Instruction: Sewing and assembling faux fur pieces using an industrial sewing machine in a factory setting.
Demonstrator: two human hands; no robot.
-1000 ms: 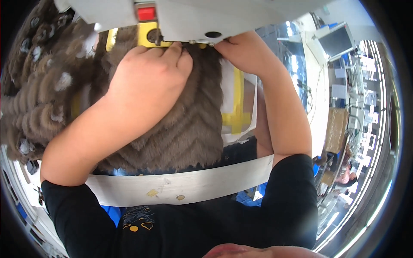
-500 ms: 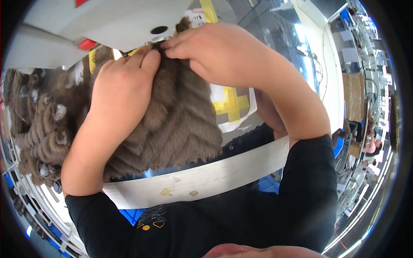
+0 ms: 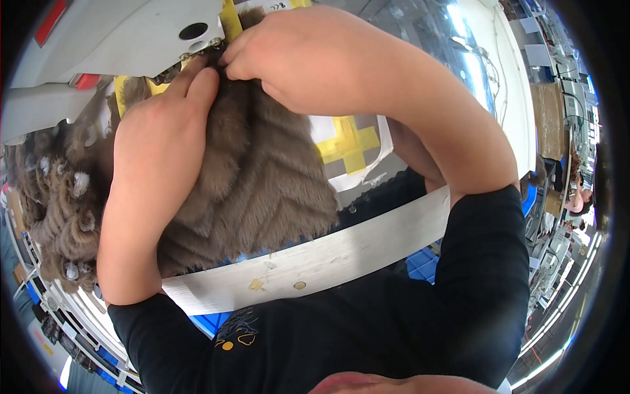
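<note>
A brown fur piece (image 3: 266,177) with chevron-like ridges lies spread in front of me, its far end running up under a white sewing machine (image 3: 125,39). My left hand (image 3: 164,125) rests on the fur's left side, thumb and index finger pinching it close to the machine's metal parts. From the right, my right hand (image 3: 289,62) reaches over with bent fingers and grips the fur's far edge, its fingertips almost meeting the left ones. The exact stitching spot is hidden behind the fingers.
More brown fur (image 3: 62,203) is heaped at the left, with whitish patches showing. Yellow tape (image 3: 348,146) crosses a white sheet right of the fur. A pale board (image 3: 315,262) runs along the near edge. Cardboard boxes (image 3: 550,121) and a person stand farther right.
The whole view has shifted and turned slightly, so the machine and both hands appear farther left. Both hands keep their hold on the fur beside the machine.
</note>
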